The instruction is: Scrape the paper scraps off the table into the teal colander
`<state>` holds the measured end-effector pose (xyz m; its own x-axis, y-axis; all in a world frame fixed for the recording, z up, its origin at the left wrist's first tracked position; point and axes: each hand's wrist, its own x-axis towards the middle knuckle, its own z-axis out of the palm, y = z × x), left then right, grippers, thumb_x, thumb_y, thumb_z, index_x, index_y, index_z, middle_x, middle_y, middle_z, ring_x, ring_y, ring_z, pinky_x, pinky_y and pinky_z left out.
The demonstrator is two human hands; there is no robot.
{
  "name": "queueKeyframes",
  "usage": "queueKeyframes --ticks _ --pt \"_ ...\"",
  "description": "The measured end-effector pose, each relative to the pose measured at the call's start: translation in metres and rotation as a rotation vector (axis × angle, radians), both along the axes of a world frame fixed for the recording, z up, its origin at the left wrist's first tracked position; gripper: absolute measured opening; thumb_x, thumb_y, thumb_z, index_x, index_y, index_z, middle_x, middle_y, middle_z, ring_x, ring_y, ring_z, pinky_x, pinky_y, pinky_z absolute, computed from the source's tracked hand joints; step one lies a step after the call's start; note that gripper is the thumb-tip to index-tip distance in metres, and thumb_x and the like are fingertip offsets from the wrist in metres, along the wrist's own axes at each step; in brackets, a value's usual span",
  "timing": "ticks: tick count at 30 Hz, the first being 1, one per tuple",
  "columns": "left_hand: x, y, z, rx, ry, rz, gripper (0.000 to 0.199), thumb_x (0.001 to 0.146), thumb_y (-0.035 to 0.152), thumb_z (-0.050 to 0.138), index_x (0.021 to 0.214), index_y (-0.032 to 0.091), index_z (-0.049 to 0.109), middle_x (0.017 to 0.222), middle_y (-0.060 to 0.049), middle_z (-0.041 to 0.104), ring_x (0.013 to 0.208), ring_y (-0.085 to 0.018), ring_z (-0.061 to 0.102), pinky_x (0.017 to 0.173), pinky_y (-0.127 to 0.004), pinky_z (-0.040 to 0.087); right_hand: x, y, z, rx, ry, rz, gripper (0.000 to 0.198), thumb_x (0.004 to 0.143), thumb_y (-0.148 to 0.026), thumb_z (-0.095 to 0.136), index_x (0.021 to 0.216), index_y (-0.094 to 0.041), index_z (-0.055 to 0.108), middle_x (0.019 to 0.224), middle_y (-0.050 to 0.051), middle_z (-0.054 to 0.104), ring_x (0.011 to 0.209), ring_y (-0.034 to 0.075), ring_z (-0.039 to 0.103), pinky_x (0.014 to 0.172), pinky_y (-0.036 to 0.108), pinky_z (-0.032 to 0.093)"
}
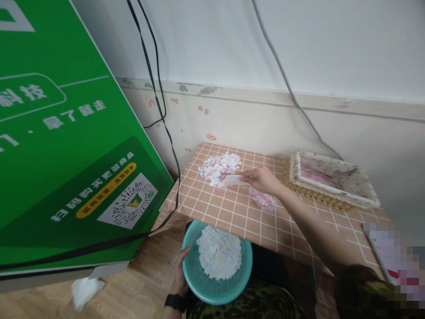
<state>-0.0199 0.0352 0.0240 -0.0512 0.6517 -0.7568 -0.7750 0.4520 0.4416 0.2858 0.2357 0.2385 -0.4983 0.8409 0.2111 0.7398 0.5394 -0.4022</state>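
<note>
My left hand (181,271) grips the left rim of a teal plastic basket (245,266), held at lap height below the table edge. A heap of torn paper scraps (219,252) lies in the basket. Over the table, my right hand (262,179) pinches a flat white card (233,180). The card's far end touches the near side of a pile of pinkish-white paper scraps (221,166) on the tabletop. Just below my right wrist lies a clear plastic bag with pink contents (262,199).
A checked brown cloth covers the table (215,206). At its back right stands a lined wicker basket (332,177). A large green cabinet (66,146) is at the left, with black cables (157,88) hanging by it. A white bag (85,290) lies on the wooden floor.
</note>
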Motion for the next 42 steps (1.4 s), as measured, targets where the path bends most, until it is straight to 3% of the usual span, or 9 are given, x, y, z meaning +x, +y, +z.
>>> queueKeyframes --ticks 5,13,19,28,42 --pt "0.001 0.001 0.004 -0.003 0.013 -0.014 0.025 0.064 0.028 0.067 0.08 0.009 0.071 0.069 -0.01 0.073 0.062 -0.025 0.066 0.065 -0.039 0.051 0.002 0.0 0.0 -0.051 -0.005 0.064 0.025 0.084 -0.026 0.053 0.102 -0.03 0.069 0.092 -0.001 0.072 0.071 0.014 0.065 0.06 0.025 0.042" --pt "0.001 0.0 0.002 0.006 -0.016 -0.032 0.027 0.064 0.029 0.067 0.082 0.009 0.071 0.072 -0.011 0.073 0.071 -0.029 0.068 0.07 -0.041 0.052 -0.002 0.003 -0.004 0.044 -0.053 -0.025 0.027 0.085 -0.027 0.051 0.106 -0.028 0.068 0.083 0.002 0.073 0.062 0.014 0.063 0.057 0.027 0.04" --pt "0.001 0.0 0.002 0.002 0.003 -0.018 0.028 0.062 0.029 0.069 0.082 0.01 0.071 0.073 -0.01 0.073 0.077 -0.032 0.068 0.071 -0.045 0.052 -0.002 0.0 0.003 -0.028 -0.046 0.078 0.025 0.086 -0.027 0.051 0.102 -0.03 0.069 0.089 -0.001 0.072 0.066 0.012 0.062 0.058 0.025 0.04" --pt "-0.001 0.0 -0.001 0.015 -0.038 -0.036 0.025 0.065 0.029 0.068 0.081 0.009 0.071 0.071 -0.01 0.073 0.066 -0.027 0.068 0.068 -0.041 0.053 -0.003 -0.003 0.006 -0.133 0.016 0.13 0.024 0.085 -0.027 0.052 0.104 -0.029 0.069 0.09 -0.001 0.072 0.072 0.013 0.064 0.062 0.024 0.042" --pt "0.001 0.0 0.004 -0.015 0.014 -0.027 0.025 0.063 0.029 0.067 0.079 0.009 0.071 0.068 -0.01 0.073 0.06 -0.025 0.066 0.065 -0.04 0.051 -0.008 -0.004 0.0 -0.063 -0.008 0.077 0.026 0.085 -0.027 0.052 0.106 -0.029 0.068 0.085 0.0 0.072 0.068 0.014 0.063 0.061 0.026 0.041"
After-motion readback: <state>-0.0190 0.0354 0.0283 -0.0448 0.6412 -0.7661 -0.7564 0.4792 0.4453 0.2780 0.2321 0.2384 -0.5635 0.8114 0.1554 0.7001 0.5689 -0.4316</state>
